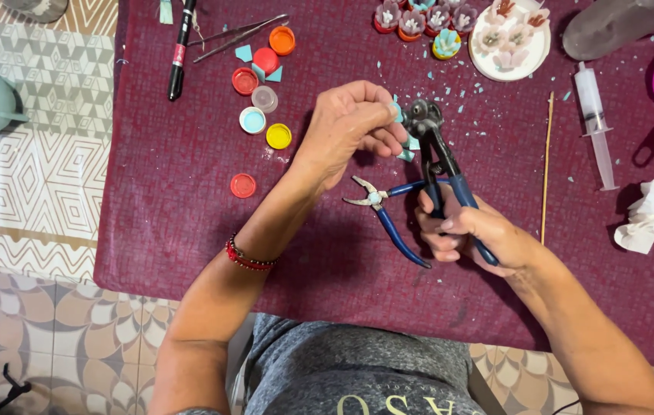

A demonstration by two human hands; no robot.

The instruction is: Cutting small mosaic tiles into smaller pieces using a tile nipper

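Nippers [436, 154] on teal chip [398, 114], seemingly

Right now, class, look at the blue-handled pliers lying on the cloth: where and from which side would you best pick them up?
Probably by the free blue handle of the pliers, which angles down toward the person with bare cloth around it. Come from the near left; the other handle runs under the right hand, and the metal jaws taper to a point.
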